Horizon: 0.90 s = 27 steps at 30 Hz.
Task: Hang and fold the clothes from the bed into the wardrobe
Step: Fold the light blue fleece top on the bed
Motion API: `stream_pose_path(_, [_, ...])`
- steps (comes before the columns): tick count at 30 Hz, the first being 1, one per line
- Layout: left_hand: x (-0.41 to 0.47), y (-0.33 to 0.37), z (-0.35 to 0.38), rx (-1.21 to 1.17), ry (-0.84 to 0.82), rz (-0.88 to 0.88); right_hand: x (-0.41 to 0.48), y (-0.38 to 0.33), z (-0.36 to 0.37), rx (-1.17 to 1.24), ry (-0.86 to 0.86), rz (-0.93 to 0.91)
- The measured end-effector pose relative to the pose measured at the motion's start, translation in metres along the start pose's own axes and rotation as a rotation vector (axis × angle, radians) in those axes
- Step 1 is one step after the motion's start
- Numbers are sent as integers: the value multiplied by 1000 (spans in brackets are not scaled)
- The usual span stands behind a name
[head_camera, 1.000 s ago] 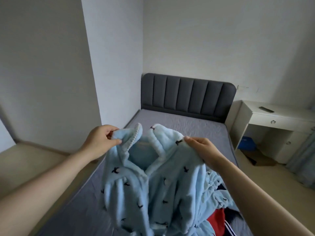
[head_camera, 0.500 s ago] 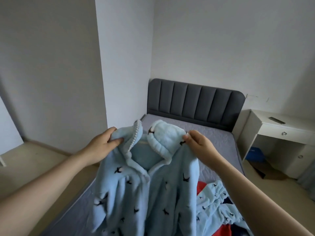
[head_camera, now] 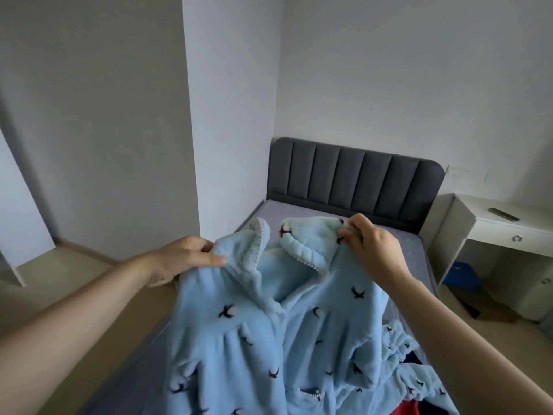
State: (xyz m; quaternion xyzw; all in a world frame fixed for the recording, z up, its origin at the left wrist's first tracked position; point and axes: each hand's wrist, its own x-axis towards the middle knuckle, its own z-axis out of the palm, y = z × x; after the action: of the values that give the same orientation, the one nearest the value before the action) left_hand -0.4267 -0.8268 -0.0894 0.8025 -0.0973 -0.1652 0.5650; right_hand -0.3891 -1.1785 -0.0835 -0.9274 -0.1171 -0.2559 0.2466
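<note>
Early stage: left hand and right hand pinching pajama top shoulders above bed; pile waiting.

This is a home bedroom: a bed with a grey padded headboard stands against plain white walls, beside a white desk with drawers, clothes heaped on the mattress.

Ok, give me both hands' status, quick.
Left hand: grips the blue fleece pajama top at its shoulder.
Right hand: pinches the top near its collar.
</note>
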Motion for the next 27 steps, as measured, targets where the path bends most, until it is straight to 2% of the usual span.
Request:
stream_pose_path(2, [0,-4,-16,60,14,39,2,-11,7,5,-49,17])
stream_pose_path(6, [19,-21,-59,549,497,188,10,-44,26,118,-407,95])
stream_pose_path(8, [24,-31,-84,704,587,231,16,-66,41,124,-600,126])
stream_pose_path(9, [25,-36,-98,736,581,229,19,-76,48,117,-633,152])
stream_pose_path(10, [24,-42,-112,738,548,214,21,-85,57,115,-604,174])
stream_pose_path(14, [12,-63,-162,513,291,94,24,-119,94,104,-266,167])
stream_pose_path(16, [6,-69,-183,431,181,83,22,-136,112,126,-207,186])
stream_pose_path(19, [2,-72,-208,474,103,137,19,-149,128,185,-167,265])
stream_pose_path(21, [3,-71,-223,497,158,209,22,-156,130,206,-147,301])
stream_pose_path(23, [5,-70,-231,516,282,299,28,-166,131,145,-160,305])
stream_pose_path(25, [7,-67,-233,583,412,367,34,-177,131,95,-210,275])
stream_pose_path(27, [6,-63,-236,639,485,395,41,-186,127,143,-292,290])
